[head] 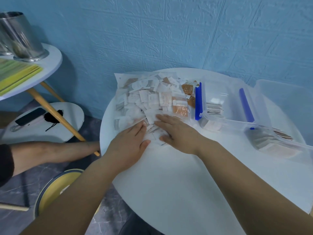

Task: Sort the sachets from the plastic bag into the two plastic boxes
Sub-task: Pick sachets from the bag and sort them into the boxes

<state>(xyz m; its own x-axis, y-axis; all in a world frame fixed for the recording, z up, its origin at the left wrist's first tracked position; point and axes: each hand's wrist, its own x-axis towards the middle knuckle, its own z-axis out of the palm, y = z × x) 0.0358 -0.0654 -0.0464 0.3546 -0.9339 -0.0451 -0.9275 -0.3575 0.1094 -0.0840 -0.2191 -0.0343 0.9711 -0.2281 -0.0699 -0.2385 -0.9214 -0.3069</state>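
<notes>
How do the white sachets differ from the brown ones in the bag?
The white sachets are many and spread across the plastic bag; the brown sachets are few and mostly cluster toward its right side. Both are small, flat packets.

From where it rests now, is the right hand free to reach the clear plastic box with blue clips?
Probably yes. The right hand lies flat on the clear plastic bag of sachets, and the clear plastic box with blue clips stands just to its right, with nothing between them.
</notes>
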